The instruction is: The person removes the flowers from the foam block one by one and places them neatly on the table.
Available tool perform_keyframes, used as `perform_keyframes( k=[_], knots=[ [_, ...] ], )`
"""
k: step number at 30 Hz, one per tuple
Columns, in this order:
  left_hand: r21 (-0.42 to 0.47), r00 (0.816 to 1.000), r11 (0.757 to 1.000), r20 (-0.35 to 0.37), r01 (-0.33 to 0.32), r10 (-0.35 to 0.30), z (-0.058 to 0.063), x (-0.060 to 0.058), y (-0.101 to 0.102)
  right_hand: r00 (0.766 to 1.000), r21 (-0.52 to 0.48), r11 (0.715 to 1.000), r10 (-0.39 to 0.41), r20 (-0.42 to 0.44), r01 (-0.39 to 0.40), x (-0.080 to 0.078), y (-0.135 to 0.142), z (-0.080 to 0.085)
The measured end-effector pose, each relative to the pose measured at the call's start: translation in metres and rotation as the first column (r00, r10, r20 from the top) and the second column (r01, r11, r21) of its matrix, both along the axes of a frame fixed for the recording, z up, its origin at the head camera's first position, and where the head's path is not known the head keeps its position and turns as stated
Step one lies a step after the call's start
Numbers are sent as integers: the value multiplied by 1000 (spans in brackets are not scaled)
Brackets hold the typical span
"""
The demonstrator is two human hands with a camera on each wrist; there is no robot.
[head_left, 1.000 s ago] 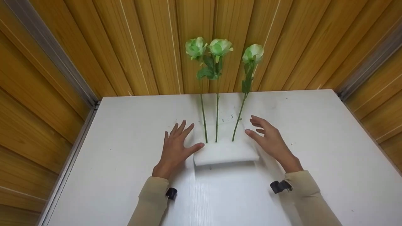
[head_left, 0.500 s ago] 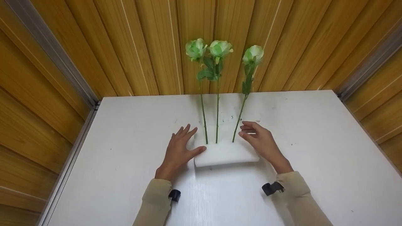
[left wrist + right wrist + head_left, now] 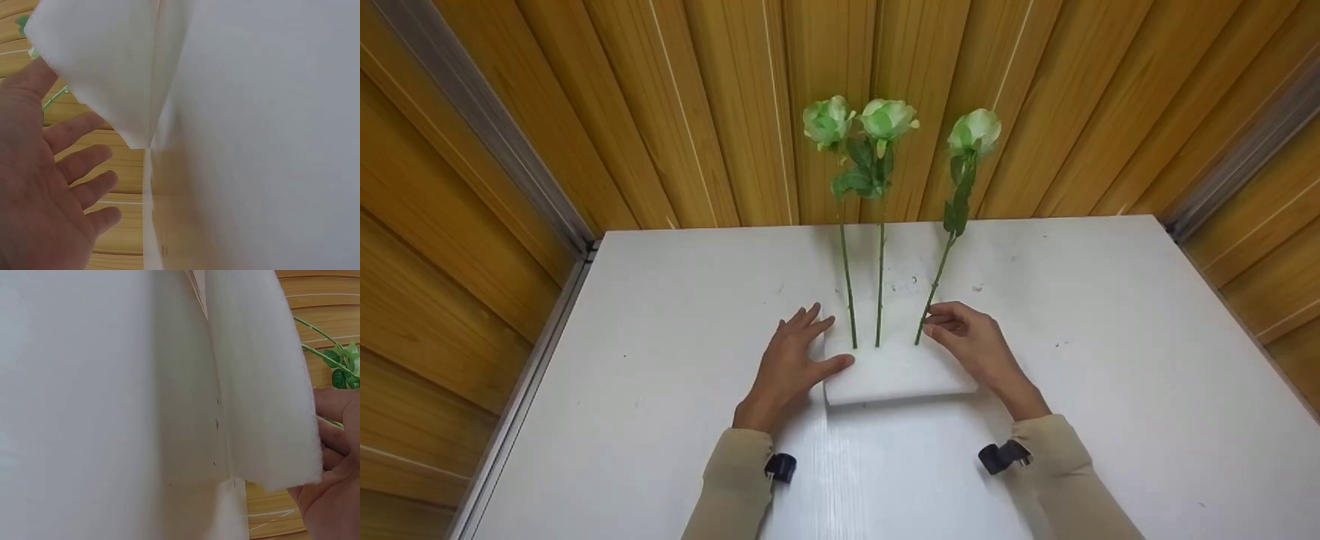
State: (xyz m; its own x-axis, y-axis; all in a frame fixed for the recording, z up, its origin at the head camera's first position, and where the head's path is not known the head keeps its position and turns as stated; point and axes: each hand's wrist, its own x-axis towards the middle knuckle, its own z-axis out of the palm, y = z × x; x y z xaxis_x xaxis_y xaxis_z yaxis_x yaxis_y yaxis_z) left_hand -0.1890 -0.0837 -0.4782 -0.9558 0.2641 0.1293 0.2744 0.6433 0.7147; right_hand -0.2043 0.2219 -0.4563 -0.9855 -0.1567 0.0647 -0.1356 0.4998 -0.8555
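Observation:
Three pale green roses stand on long stems in a white foam block: a left rose, a middle rose and a right rose leaning to the right. My right hand pinches the right rose's stem low down, just above the foam. In the right wrist view, part of that hand is hidden behind the foam block. My left hand has its fingers spread at the block's left side, thumb over the top edge. The left wrist view shows these fingers loosely extended beside the foam.
The block stands on a white table with a few small dark marks on its surface. Behind the table rises a wood-look panel wall; similar panels and metal rails flank both sides.
My right hand has moved left and nearer to me, from beside the right rose onto its stem; that flower has shifted slightly right. My left hand has come slightly nearer to me.

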Motion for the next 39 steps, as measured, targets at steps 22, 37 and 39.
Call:
perform_keyframes(
  k=[22, 37, 39],
  knots=[
    [86, 996, 996, 86, 31, -38, -10, 4, 1, 1000, -43, 999, -13, 6, 13, 4, -10, -15],
    [113, 993, 993, 111, 23, -36, -10, 5, 3, 1000, -68, 997, -24, -17, 23, 8, -13, -19],
    [120, 993, 993, 113, 20, -33, -10, 6, 4, 1000, -66, 998, -21, -22, 20, 9, -13, -19]
  ],
)
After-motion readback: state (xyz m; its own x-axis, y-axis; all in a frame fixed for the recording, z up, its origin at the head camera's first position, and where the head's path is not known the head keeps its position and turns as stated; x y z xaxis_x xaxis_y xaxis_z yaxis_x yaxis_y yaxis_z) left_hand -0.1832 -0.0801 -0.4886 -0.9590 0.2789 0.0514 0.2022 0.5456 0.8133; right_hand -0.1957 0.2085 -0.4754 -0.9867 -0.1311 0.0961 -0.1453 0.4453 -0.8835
